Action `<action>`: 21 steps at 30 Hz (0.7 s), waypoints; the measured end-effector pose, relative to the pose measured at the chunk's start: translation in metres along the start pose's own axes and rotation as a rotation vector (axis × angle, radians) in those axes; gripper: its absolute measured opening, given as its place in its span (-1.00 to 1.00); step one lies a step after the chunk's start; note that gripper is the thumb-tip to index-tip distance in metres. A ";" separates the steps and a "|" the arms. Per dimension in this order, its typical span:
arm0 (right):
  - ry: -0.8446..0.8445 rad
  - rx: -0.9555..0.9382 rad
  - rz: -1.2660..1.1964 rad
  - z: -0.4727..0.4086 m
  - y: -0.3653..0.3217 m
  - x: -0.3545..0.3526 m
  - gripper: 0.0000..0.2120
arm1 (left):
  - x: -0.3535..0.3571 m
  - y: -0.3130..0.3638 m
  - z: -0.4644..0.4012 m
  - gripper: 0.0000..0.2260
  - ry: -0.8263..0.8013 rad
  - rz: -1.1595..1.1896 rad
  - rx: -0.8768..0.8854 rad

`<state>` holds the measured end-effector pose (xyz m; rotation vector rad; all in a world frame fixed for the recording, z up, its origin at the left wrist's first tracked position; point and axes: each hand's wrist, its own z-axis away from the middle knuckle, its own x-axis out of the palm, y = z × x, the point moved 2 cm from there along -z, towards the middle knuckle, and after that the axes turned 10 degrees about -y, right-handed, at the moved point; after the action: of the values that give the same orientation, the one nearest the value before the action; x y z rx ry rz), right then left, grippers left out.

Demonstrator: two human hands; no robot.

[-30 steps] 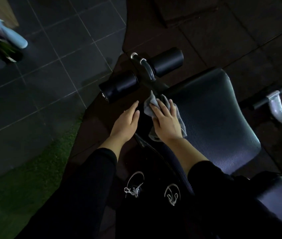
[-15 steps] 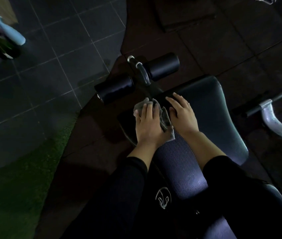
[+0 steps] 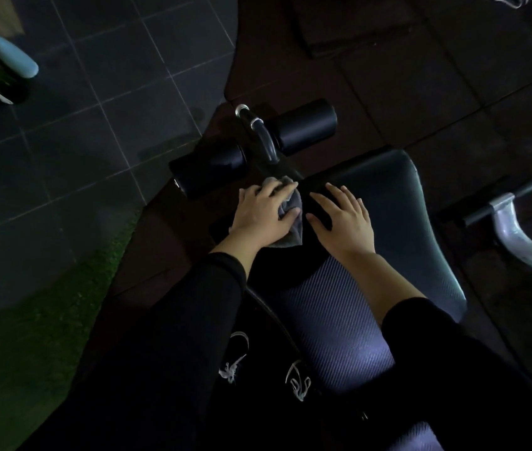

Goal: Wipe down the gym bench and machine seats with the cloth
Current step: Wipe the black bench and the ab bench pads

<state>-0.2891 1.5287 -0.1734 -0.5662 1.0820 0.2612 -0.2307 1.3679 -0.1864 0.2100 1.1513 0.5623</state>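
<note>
Two hands of mine work at the far end of the gym bench pad [image 3: 388,203], the landmark for all that follows. Largest is the dark tiled floor [image 3: 95,125] left of the pad, with a patch of green turf [image 3: 14,336] nearer me. The pad itself is black and ribbed, running from my lap away to a rounded end. Beyond that end stand two black foam rollers [image 3: 303,126], one on each side of a curved post [image 3: 266,143]. Right of the pad lies a silver metal frame [image 3: 515,236]. My black sleeves [image 3: 199,320] cover both forearms. My right hand [image 3: 344,219] lies flat on the pad, fingers spread and straight, holding nothing. My left hand [image 3: 264,213] sits at the pad's far left corner, fingers curled over the grey cloth [image 3: 293,222] and pressing it down there; the cloth bunches out between finger and thumb. Far left of the pad, a pale blue bottle [image 3: 14,56] rests on the floor.
</note>
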 end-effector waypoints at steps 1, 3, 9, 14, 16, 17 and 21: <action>-0.005 -0.006 0.009 0.000 0.002 0.000 -0.55 | 0.000 0.002 -0.005 -0.51 -0.002 0.000 0.014; 0.000 -0.017 0.014 0.000 0.003 0.000 -0.55 | 0.000 0.002 -0.009 -0.52 0.017 -0.012 0.023; 0.005 0.006 -0.037 0.002 0.001 0.002 -0.55 | 0.006 -0.030 0.009 -0.58 0.085 0.074 -0.156; 0.011 0.002 -0.054 0.002 0.001 0.005 -0.55 | 0.027 -0.028 0.055 -0.61 0.359 -0.054 -0.012; 0.026 0.003 -0.064 0.002 0.001 0.006 -0.56 | 0.034 -0.016 0.063 -0.63 0.370 -0.126 0.077; 0.036 0.004 -0.067 0.002 0.002 0.006 -0.56 | 0.035 -0.012 0.060 -0.64 0.359 -0.139 0.099; 0.081 -0.007 -0.061 0.002 0.001 0.011 -0.57 | 0.021 -0.011 0.030 -0.61 0.241 -0.131 0.140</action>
<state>-0.2836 1.5299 -0.1826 -0.6190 1.1407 0.1904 -0.1944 1.3729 -0.1962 0.1887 1.4292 0.3979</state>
